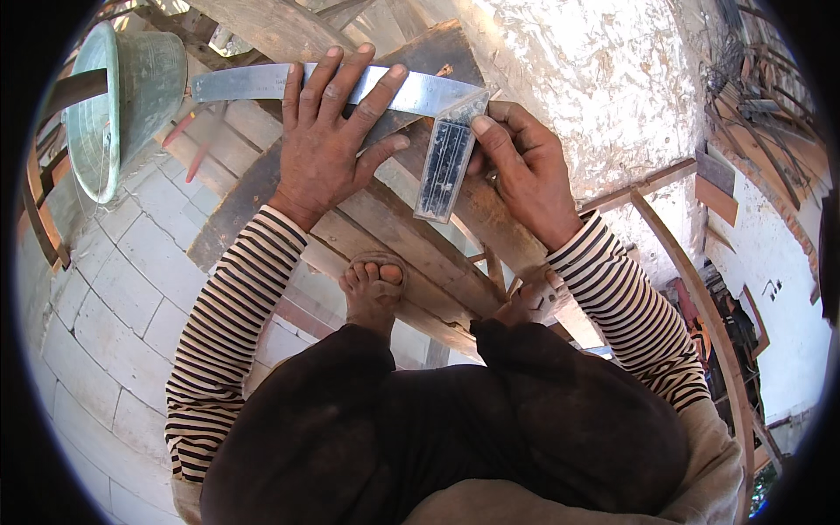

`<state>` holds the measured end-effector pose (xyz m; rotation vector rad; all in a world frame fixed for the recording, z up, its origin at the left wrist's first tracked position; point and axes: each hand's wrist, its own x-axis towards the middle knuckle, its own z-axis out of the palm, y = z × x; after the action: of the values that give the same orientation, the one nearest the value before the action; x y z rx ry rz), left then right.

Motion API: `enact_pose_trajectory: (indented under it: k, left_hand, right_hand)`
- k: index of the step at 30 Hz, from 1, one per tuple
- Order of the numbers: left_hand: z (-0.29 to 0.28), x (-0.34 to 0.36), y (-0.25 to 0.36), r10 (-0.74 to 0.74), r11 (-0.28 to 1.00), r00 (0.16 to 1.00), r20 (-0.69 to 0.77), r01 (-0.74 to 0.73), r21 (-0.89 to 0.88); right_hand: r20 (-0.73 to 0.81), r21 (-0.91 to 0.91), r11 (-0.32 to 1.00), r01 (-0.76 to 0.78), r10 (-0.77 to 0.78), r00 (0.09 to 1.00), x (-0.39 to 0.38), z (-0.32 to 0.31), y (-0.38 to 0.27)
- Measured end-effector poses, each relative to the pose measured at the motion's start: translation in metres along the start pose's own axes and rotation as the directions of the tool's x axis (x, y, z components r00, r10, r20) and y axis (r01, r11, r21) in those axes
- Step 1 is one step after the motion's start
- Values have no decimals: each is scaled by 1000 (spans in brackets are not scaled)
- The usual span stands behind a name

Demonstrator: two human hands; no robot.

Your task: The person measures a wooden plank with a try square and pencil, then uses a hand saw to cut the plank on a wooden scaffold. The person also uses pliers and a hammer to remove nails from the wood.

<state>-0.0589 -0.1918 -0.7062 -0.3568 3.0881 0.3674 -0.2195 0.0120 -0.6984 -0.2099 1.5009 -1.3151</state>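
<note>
My left hand [328, 144] lies spread over the silver ruler blade of a carpenter's square [236, 83], fingertips across the metal, thumb out on the dark board below. At the blade's right end, my right hand [525, 166] holds the square's clear-edged handle [444, 171], thumb on top and fingers curled behind it. A dark, worn board [227, 227] lies beneath the square, across wooden planks [420, 254].
My bare feet [372, 289] rest on the planks, high above a white block floor [114, 324]. A greenish bucket [144, 105] hangs at upper left. A long, narrow timber [687, 271] runs down the right, beside a rough white wall [612, 79] and assorted scrap wood.
</note>
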Motion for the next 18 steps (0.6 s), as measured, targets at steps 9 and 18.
enact_pose_trajectory:
  k: [9,18]
  left_hand:
    - [4,-6,-5,86,994,996,12,-87,65]
    - [-2,-5,-3,78,997,997,-22,-78,12]
  right_hand:
    - [15,81,997,4,-5,1000,3,0,1]
    - [25,132,990,-53,50,998,4,-2,0]
